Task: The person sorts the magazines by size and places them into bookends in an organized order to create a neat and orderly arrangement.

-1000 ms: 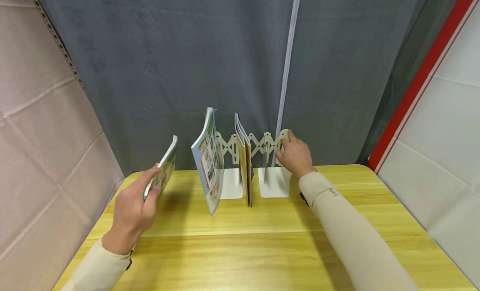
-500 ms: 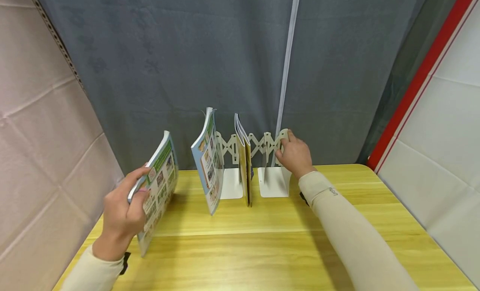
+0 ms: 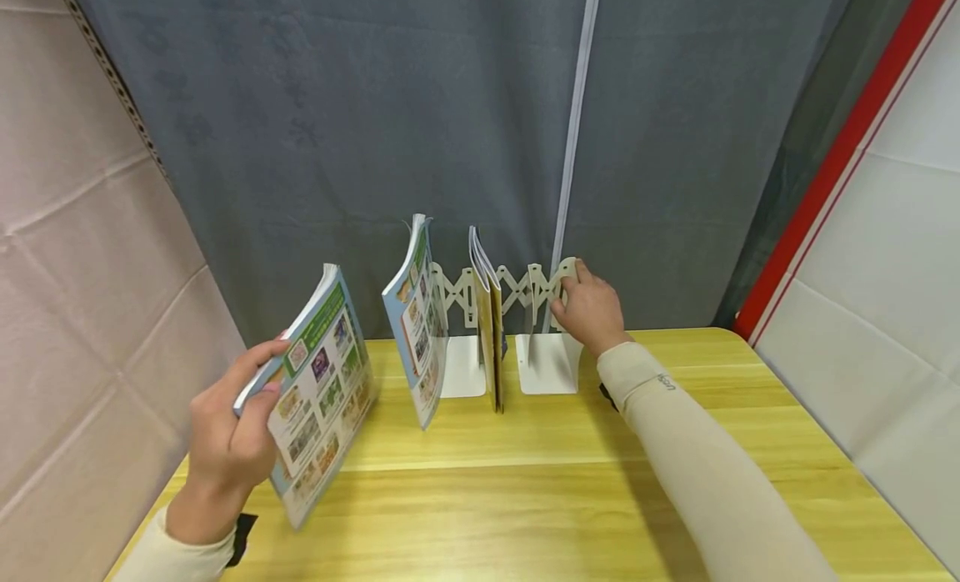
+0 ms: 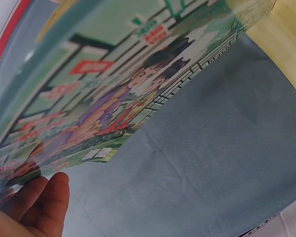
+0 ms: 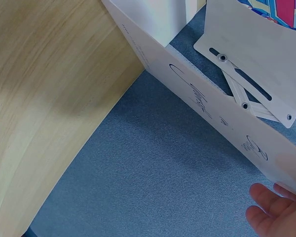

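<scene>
My left hand (image 3: 228, 428) pinches a paperback book (image 3: 322, 398) by its upper near corner, thumb on the side that faces right. The book hangs tilted at the left, its back cover of small pictures showing; the left wrist view shows its illustrated front cover (image 4: 123, 94). My right hand (image 3: 592, 311) grips the top of the right end plate of a white expandable bookend (image 3: 551, 369). Fingertips lie against the plate's outer face, which bears script lettering, in the right wrist view. A similar blue-edged book (image 3: 420, 340) leans upright at the bookend's left end.
Thin booklets (image 3: 487, 323) stand upright in a middle section of the bookend. All rests near the back edge of a wooden table (image 3: 480, 515). A grey curtain (image 3: 375, 132) hangs behind, with pale fabric walls (image 3: 90, 257) at the sides.
My left hand has drawn back toward me and left, and the book in it has turned so that its picture-covered back faces the camera. The right hand and bookend have stayed in place.
</scene>
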Demonstrator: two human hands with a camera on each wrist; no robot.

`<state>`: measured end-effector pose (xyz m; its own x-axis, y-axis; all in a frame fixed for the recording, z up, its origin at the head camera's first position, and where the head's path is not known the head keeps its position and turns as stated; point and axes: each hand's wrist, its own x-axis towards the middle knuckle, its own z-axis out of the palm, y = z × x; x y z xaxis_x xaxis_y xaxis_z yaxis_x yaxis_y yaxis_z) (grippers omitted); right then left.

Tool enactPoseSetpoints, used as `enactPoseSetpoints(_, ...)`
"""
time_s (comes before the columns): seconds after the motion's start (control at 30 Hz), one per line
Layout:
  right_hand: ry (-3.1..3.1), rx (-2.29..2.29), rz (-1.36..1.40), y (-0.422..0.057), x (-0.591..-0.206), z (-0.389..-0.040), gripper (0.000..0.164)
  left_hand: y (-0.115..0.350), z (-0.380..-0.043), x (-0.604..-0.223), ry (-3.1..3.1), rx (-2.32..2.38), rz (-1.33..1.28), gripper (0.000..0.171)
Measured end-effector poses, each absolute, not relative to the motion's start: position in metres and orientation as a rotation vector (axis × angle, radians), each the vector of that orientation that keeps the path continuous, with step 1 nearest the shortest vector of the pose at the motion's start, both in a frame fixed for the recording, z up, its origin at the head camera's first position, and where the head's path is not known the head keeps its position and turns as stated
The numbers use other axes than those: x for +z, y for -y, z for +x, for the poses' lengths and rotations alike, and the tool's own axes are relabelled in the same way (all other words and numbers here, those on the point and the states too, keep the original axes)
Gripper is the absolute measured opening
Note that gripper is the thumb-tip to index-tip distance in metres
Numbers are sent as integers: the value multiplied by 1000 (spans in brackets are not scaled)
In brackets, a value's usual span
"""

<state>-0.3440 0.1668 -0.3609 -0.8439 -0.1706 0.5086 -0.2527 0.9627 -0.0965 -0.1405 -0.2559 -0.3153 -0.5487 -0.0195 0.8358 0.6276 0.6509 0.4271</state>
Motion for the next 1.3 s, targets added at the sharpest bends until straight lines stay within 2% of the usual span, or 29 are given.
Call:
enactPoseSetpoints(0.8, 2598, 219, 300, -167, -361, -344, 34, 237, -103, -312, 1747, -1212, -699, 44)
enactPoseSetpoints(1.03, 2593, 220, 305, -166, -360, -343, 34, 231, -89, -307, 1582, -1443, -898, 44)
enactPoseSetpoints(1.3, 2600, 213, 304, -167, -360, -343, 35, 217, -80, -303, 1441, -1636, -950, 44)
